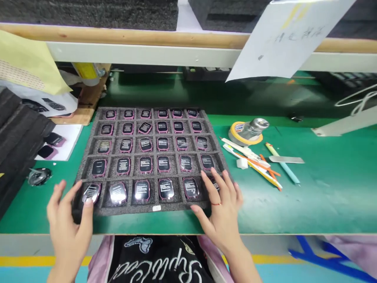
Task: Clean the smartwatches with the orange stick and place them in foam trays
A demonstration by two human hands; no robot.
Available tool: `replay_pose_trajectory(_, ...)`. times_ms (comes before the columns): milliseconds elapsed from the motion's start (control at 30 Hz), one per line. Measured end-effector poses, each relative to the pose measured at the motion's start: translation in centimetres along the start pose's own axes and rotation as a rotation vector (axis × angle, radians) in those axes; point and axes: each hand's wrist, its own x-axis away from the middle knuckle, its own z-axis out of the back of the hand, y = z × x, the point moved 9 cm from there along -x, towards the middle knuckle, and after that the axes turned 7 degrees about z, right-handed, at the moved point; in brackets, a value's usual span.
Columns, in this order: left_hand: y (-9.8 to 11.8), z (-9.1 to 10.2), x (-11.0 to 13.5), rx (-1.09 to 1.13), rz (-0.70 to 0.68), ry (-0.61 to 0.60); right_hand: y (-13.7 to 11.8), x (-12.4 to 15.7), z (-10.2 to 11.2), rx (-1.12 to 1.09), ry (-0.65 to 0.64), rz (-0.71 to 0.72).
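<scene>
A dark foam tray (pixel 134 155) lies on the green bench, its pockets filled with several pink-rimmed black devices (pixel 163 163) under glossy film. My left hand (pixel 69 220) rests at the tray's near left corner, fingers spread, thumb touching the corner device (pixel 91 192). My right hand (pixel 220 206) lies on the tray's near right corner with fingers stretched flat over the last pocket. Neither hand holds anything.
A tape roll (pixel 240 133) with a metal weight (pixel 255 126) and several pens and tools (pixel 259 161) lie right of the tray. Stacked dark foam (pixel 17 133) stands at the left. A white paper (pixel 282 35) hangs from the shelf above. The bench edge (pixel 265 232) is near.
</scene>
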Motion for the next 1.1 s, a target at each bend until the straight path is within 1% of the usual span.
replay_pose_trajectory(33, -0.4, -0.3, -0.1, 0.004, 0.056, -0.026, 0.4, -0.1, -0.2, 0.007, -0.007, -0.009)
replay_pose_trajectory(100, -0.3, -0.7, 0.2, 0.051, 0.089, -0.053, 1.4, -0.3, -0.3, 0.036, -0.004, -0.028)
replay_pose_trajectory(200, 0.9, -0.9, 1.2, 0.125, 0.024, -0.061, 3.1, -1.3, 0.0, 0.055, 0.046, -0.057)
replay_pose_trajectory(267, 1.5, -1.0, 1.9, 0.131, -0.042, -0.075, 2.8, -2.2, 0.4, 0.011, 0.098, -0.043)
replay_pose_trajectory(300, 1.6, -0.9, 2.1, 0.126, -0.069, -0.074, 1.9, -2.6, 0.5, -0.031, 0.118, -0.011)
replay_pose_trajectory(367, 1.4, -0.7, 2.5, 0.108, -0.102, -0.056, -1.4, -3.2, 0.3, -0.140, 0.107, 0.100)
replay_pose_trajectory(433, 0.8, -0.3, 2.6, 0.086, -0.112, -0.029, -5.9, -3.1, -0.8, -0.247, 0.024, 0.249)
replay_pose_trajectory(500, 0.3, 0.2, 2.7, 0.074, -0.127, -0.005, -9.9, -2.6, -2.0, -0.291, -0.072, 0.374)
replay_pose_trajectory(533, 0.1, 0.3, 2.8, 0.079, -0.138, 0.001, -11.4, -2.4, -2.6, -0.290, -0.105, 0.408)
replay_pose_trajectory(600, -0.2, 0.4, 2.9, 0.103, -0.167, -0.010, -12.9, -2.2, -3.3, -0.271, -0.134, 0.417)
replay_pose_trajectory(667, -0.4, 0.1, 3.2, 0.115, -0.199, -0.045, -13.2, -2.3, -3.7, -0.268, -0.134, 0.393)
replay_pose_trajectory(800, -0.5, -0.7, 3.7, 0.075, -0.251, -0.105, -12.9, -2.5, -3.9, -0.258, -0.115, 0.372)
replay_pose_trajectory(867, -0.7, -0.7, 3.7, 0.090, -0.238, -0.107, -12.8, -2.5, -4.1, -0.232, -0.107, 0.369)
replay_pose_trajectory(967, -0.9, -0.5, 3.4, 0.131, -0.177, -0.095, -12.6, -2.4, -4.2, -0.230, -0.092, 0.344)
replay_pose_trajectory(1100, -1.1, -0.3, 3.4, 0.126, -0.133, -0.083, -12.5, -2.4, -4.2, -0.230, -0.089, 0.326)
